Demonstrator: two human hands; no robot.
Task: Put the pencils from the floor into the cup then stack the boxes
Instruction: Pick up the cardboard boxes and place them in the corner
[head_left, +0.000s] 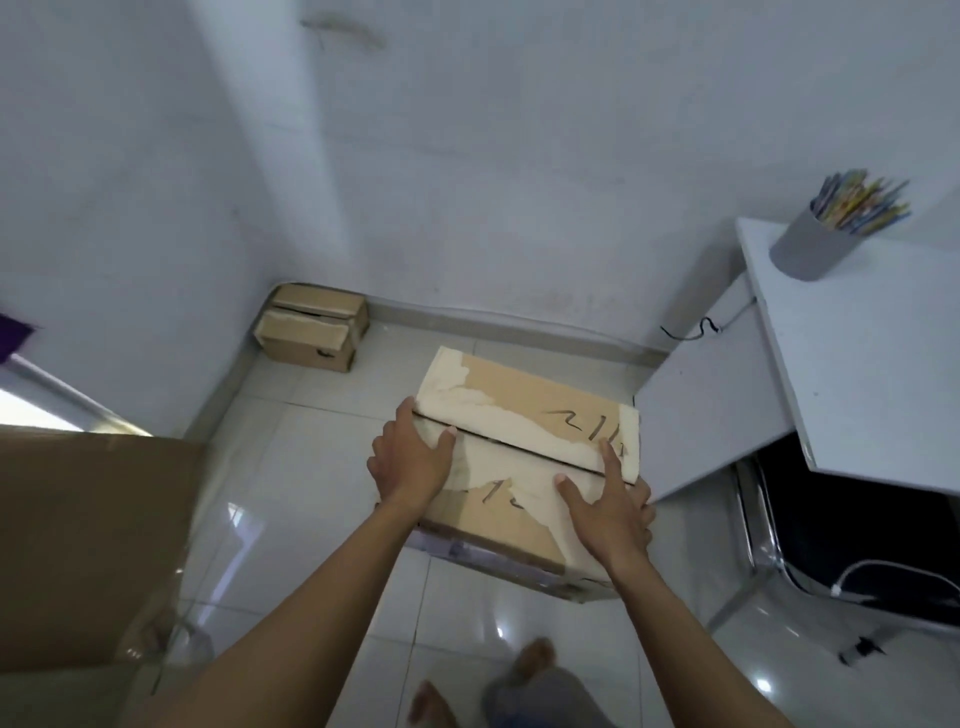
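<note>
A brown cardboard box (524, 415) with torn pale tape and black scribbles is lifted off the tiled floor in the middle of the view. My left hand (410, 457) grips its left edge, thumb on the top flap. My right hand (608, 504) grips its near right corner, fingers spread on top. A smaller cardboard box (311, 332) sits on the floor in the far corner against the wall. A grey cup (808, 249) full of coloured pencils (857, 202) stands on the white table at the right.
A white table (872, 364) with a side panel stands to the right, with a black chair (852, 525) on chrome legs under it. A large cardboard sheet or box (88, 540) fills the left foreground. My bare feet (535, 660) show at the bottom.
</note>
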